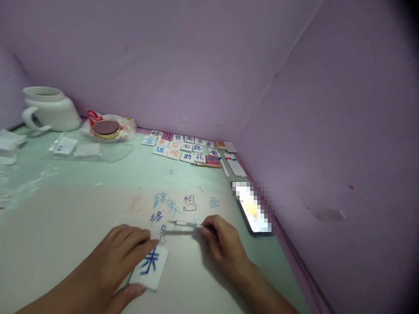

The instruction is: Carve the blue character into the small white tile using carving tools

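Observation:
My left hand holds a white square tile at its left side, thumb below and fingers above. A bold blue Chinese character is drawn on the tile, partly covered by my fingers. To the right, my right hand is closed round a slim pointed tool, its tip directed left. A grey straight strip lies just under the tool; whether it is a second prong or a shadow I cannot tell. Coloured handwritten characters mark the tabletop beyond both hands.
Rows of small character tiles lie at the back, with a wooden-handled tool and white markers beside them. A lit phone rests near the right wall. Back left are a white jug, a round tin and plastic bags.

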Demonstrator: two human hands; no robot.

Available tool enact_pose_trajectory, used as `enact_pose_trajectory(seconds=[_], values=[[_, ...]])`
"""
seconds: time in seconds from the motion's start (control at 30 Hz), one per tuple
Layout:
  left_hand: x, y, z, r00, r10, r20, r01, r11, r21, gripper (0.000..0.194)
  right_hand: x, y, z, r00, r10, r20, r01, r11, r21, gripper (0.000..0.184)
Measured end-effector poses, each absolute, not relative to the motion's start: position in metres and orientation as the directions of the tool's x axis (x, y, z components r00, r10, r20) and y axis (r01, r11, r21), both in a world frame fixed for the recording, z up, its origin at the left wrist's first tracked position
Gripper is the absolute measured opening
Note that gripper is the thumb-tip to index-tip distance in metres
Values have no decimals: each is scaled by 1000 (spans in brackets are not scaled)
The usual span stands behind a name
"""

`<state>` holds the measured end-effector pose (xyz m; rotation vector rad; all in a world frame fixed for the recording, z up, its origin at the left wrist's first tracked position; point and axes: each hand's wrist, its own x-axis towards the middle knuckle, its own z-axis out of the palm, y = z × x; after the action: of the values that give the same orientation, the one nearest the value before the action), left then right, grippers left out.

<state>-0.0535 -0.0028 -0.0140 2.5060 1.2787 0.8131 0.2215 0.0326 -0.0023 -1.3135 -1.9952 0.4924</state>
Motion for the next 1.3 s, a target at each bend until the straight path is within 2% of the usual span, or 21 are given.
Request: enact_pose_trajectory(seconds=[0.1, 0.23, 0.4, 0.5, 0.57, 0.67, 0.8, 0.97, 1.13, 1.3], values=[[-51, -1, -1, 576, 753, 316, 603, -653, 457, 44, 220, 31, -7, -175, 935, 308, 605, 349, -716, 9], [-51, 0, 4, 531, 798, 285, 605, -592, 533, 44, 214, 28, -12, -74, 964, 256, 406, 263, -875, 11], [-49, -1, 0, 513, 812, 278, 619, -575, 535, 45, 210, 25, -9, -48, 970, 240, 209, 245, -947, 33], [-49, -1, -1, 508, 811, 290, 618, -578, 533, 42, 214, 23, -7, -36, 985, 167, 196, 171, -966, 25], [-49, 0, -1, 509, 811, 287, 619, -577, 533, 41, 215, 20, -4, -101, 982, 163, 302, 186, -935, 17], [-50, 2, 1, 520, 809, 274, 621, -578, 529, 41, 211, 14, 4, -315, 921, 228, 471, 361, -805, 16], [-50, 4, 2, 519, 812, 266, 630, -574, 523, 40, 201, 8, 11, -496, 823, 278, 528, 540, -655, 19], [-49, 3, 0, 519, 812, 267, 622, -573, 534, 40, 198, 8, 5, -511, 781, 360, 543, 618, -568, 23], [-49, 4, 3, 522, 810, 266, 627, -576, 524, 39, 198, 7, 3, -530, 776, 343, 577, 626, -525, 21], [-44, 7, 6, 487, 830, 273, 726, -558, 402, 44, 196, 4, 3, -514, 791, 331, 632, 610, -478, 18]])
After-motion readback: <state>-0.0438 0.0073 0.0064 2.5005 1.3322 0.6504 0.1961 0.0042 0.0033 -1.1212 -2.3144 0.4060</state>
